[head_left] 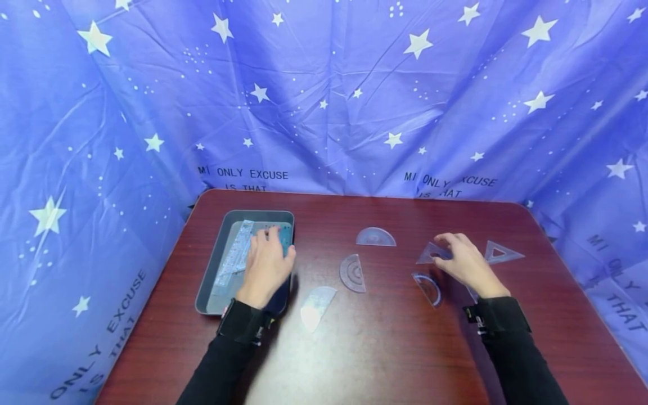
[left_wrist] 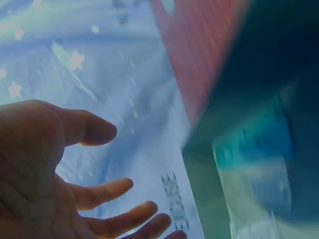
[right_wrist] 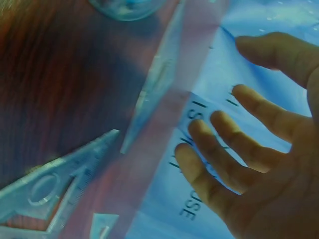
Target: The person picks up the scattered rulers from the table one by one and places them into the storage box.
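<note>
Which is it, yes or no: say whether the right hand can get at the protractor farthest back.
Probably yes: the right hand looks empty, nothing covers the protractor, and only a flat triangle lies near the path.

In the grey tray [head_left: 259, 215] at the frame's left, a pale speckled ruler [head_left: 235, 254] is laid aslant, with a teal piece [head_left: 286, 237] partly covered. Right of centre, a clear triangular set square [head_left: 426, 255] is seen on the table [head_left: 374, 354], partly hidden.

Free gap between protractor [head_left: 376, 237] and triangle [head_left: 424, 255], tray [head_left: 215, 264] (walled)
</note>
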`<state>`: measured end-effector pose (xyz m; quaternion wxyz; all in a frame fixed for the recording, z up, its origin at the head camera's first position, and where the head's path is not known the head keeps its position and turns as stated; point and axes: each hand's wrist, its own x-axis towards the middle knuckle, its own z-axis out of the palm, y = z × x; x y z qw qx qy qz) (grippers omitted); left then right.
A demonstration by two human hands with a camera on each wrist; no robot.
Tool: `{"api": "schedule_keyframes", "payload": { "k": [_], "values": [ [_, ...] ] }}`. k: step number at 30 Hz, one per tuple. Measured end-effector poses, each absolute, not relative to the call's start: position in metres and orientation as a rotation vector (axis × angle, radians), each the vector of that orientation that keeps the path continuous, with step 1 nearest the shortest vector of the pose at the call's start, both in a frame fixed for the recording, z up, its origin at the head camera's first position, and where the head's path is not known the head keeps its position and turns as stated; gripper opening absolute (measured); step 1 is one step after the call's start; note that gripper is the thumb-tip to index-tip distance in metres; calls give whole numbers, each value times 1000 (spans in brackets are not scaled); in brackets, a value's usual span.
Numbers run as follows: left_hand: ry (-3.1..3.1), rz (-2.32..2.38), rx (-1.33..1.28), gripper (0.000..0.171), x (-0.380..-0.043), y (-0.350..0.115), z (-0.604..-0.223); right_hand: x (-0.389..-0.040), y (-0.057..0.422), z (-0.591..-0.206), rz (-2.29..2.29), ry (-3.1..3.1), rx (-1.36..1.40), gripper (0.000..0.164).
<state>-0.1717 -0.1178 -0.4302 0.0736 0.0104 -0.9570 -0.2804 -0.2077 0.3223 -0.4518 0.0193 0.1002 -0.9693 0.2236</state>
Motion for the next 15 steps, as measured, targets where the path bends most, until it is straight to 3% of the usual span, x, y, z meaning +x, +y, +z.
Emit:
{"api": "schedule_keyframes", "payload": {
  "k": [15],
  "values": [
    [-2720,-880,-158,63,-121,-70,-429,-234,327,-465,594,-3249,389,74]
  ]
}}
